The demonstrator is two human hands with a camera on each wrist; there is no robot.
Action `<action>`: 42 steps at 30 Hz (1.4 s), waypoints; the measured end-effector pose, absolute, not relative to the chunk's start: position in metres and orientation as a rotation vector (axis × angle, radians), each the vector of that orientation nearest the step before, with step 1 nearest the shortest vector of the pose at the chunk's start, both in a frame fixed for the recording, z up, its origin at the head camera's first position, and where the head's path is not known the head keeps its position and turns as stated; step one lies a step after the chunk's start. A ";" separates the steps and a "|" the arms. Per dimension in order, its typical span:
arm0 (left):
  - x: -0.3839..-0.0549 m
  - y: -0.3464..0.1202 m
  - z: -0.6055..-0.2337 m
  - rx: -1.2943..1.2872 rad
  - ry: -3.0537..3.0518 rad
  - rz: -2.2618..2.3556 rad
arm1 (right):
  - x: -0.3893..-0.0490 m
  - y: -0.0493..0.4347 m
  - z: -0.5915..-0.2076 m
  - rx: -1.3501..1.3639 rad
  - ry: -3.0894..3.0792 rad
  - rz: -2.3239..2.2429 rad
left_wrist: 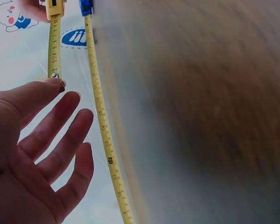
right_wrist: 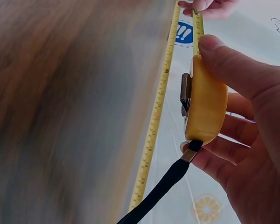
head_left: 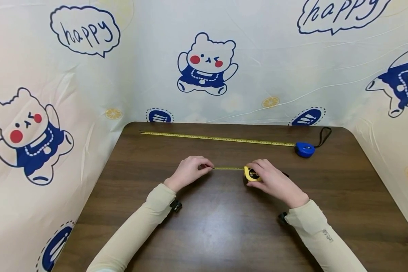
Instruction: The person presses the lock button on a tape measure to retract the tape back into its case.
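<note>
In the head view, a person's left hand (head_left: 189,170) and right hand (head_left: 273,183) are facing each other over a brown wood-grain table (head_left: 207,230). The right hand is gripping a rounded yellow-and-black tape-measure case (head_left: 252,174) near the table's middle; a narrow yellow printed blade (head_left: 228,168) is running straight from it to the left hand, whose thumb and forefinger are pinching its end. Near the far edge, a rounded blue tape-measure case (head_left: 305,149) with a black cord loop (head_left: 324,138) is lying beside the pale printed backdrop (head_left: 258,49), its long yellow blade (head_left: 217,138) stretching leftward.

The left wrist view is revealing a silvery rivet (left_wrist: 55,75) at the pinched end, and three remaining fingers (left_wrist: 72,137) fanning apart; both are hard to make out from the head.

The right wrist view alone is exposing a metal belt clip (right_wrist: 185,91) on the yellow case and most of its flat black strap (right_wrist: 170,182), which is appearing from above only as a dark tip behind the right hand.
</note>
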State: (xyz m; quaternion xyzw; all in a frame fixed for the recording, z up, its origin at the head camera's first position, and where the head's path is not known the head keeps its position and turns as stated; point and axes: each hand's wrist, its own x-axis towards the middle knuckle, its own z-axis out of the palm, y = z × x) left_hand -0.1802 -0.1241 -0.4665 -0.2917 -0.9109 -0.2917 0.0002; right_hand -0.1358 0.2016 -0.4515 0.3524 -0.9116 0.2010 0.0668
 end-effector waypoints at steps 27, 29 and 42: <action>-0.177 -0.095 -0.466 -0.987 -2.884 -0.938 | -0.135 0.174 -0.452 1.130 -2.742 0.624; -0.177 -0.094 -0.467 -1.003 -2.880 -0.944 | -0.135 0.172 -0.453 1.134 -2.743 0.619; -0.177 -0.084 -0.468 -1.045 -2.849 -0.949 | -0.136 0.162 -0.453 1.170 -2.728 0.626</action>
